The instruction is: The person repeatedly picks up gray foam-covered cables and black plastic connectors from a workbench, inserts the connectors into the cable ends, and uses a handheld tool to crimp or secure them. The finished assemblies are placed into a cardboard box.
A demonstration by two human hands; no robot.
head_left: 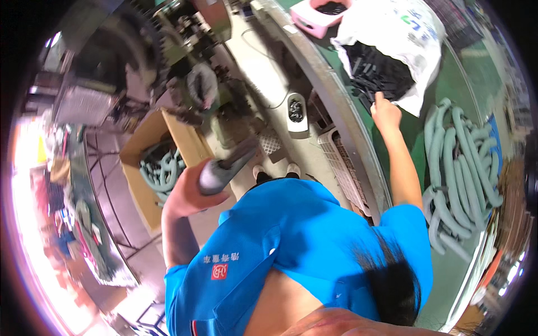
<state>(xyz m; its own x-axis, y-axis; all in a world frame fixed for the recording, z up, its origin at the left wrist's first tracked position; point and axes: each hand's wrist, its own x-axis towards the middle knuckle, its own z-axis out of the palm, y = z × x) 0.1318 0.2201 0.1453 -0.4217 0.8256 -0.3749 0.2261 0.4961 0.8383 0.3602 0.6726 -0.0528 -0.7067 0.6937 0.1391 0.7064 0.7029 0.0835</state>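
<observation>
My left hand (193, 193) is closed around a grey rounded tube (214, 178), held out at my left side. A dark, blurred length sticks out beyond the tube's far end. My right hand (386, 115) reaches over the green table at the mouth of a white plastic bag (423, 33). Its fingers are curled at the edge of a heap of black strip-like pieces (381, 73) spilling from the bag. What they pinch, if anything, is hidden. Beside my right forearm lies a pile of grey-green curved tubes (457, 168).
A pink container (311, 19) with black pieces stands at the table's far end. On the floor are a white container (297, 131) of dark pieces and a white plastic crate (342, 165). A cardboard box (193, 143) of similar tubes stands left, near dark machinery (112, 50).
</observation>
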